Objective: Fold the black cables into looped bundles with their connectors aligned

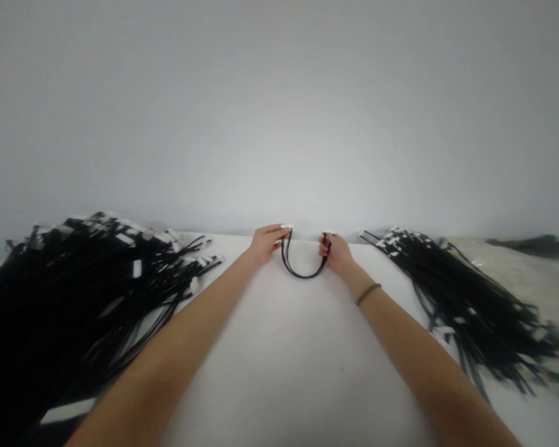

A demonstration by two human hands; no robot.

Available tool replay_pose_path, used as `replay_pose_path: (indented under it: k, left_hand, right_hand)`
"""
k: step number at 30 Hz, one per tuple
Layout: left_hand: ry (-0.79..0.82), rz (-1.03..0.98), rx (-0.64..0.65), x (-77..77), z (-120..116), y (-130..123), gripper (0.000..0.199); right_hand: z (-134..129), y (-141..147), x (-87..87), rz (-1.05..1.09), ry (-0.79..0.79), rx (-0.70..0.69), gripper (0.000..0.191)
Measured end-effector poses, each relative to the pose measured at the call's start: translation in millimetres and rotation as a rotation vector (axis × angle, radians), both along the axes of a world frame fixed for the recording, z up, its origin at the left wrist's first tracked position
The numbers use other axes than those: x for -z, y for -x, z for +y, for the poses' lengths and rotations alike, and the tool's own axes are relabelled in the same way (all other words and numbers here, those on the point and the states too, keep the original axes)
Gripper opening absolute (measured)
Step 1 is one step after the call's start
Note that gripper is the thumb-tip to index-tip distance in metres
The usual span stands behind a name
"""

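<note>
Black cable [302, 275], one only — slack U between both hands, ends up, loop down, over white table [279, 372]; contact with table can't be told from this view. Left hand [266, 244] on one end, fingers [272, 232] pressed together, pinching cable just below small white connector [286, 227]. Right hand [336, 254] on other end, fingers [327, 249] curled tight, pinching cable; connector on that end mostly hidden in grip. Brown band [368, 293] around right wrist. Both forearms bare, reaching in from near side, hands near far table edge.

Left of left forearm — big heap [97, 279] of black cables, white connectors at far ends, heap spilling off near left of table. Right of right forearm — second bundle [470, 304], smaller, strands laid fairly straight, white connectors at far end and scattered along near end. Both well apart from hands, cable between them. Beige cloth [507, 273] past right bundle, dark lump [535, 246] on it. Grey wall [279, 124] behind table.
</note>
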State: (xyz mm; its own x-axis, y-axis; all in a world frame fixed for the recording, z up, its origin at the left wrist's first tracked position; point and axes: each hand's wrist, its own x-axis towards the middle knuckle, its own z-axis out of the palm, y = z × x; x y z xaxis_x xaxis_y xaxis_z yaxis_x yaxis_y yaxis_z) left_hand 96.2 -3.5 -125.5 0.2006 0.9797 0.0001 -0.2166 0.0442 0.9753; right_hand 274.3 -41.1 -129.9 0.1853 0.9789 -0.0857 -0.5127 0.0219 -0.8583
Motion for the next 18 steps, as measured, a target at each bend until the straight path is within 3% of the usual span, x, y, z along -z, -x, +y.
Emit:
replay_pose_path:
  k: [9, 18]
  left_hand:
    - [-0.04, 0.008, 0.091, 3.1, 1.7, 3.0, 0.032]
    - [-0.059, 0.017, 0.118, 2.8, 1.3, 3.3, 0.034]
  right_hand:
    - [-2.7, 6.0, 5.2, -0.088, -0.074, 0.016, 0.023]
    - [-4.1, 7.5, 6.3, -0.117, -0.091, 0.005, 0.028]
